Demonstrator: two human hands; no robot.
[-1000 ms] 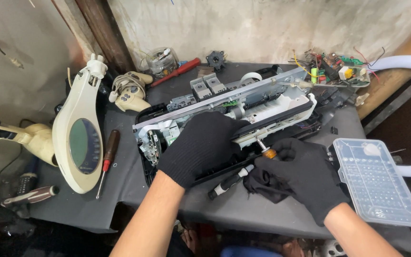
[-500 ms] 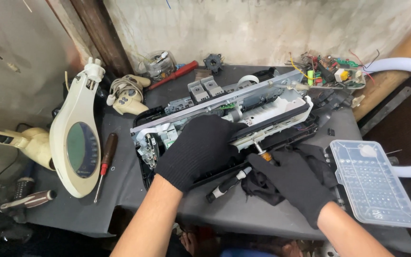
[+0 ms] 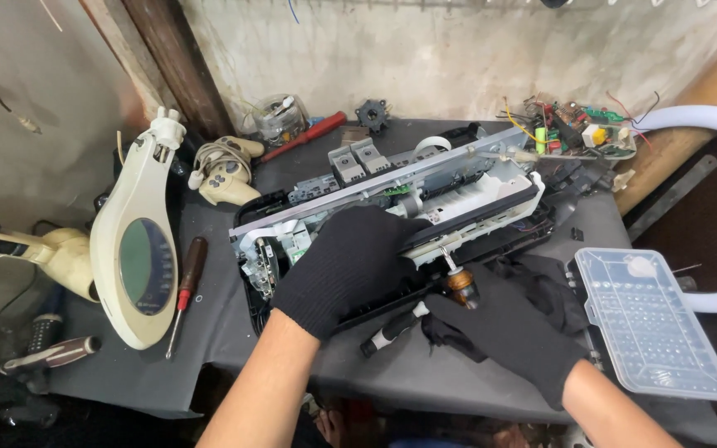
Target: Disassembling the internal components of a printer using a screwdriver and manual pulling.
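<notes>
Head view: left hand (image 3: 350,270) still presses the opened printer (image 3: 392,207); right hand (image 3: 508,328), shifted slightly, grasps an amber-handled screwdriver (image 3: 458,282) at its edge.

Two gloved hands: left hand (image 3: 346,270), right hand (image 3: 512,328); three screwdrivers (amber-handled screwdriver (image 3: 456,280), red-handled screwdriver (image 3: 184,286), black-and-white screwdriver (image 3: 392,330)), one opened printer (image 3: 408,195), one magnifier lamp (image 3: 139,249), one clear bit case (image 3: 649,319)

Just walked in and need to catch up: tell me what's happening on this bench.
A person in black gloves is working on an opened printer with its cover off. The left hand presses down on the printer's front edge, while the right hand holds an amber-handled screwdriver with its tip against the white inner frame. A clear parts box lies at the right, a magnifier lamp at the left.
</notes>
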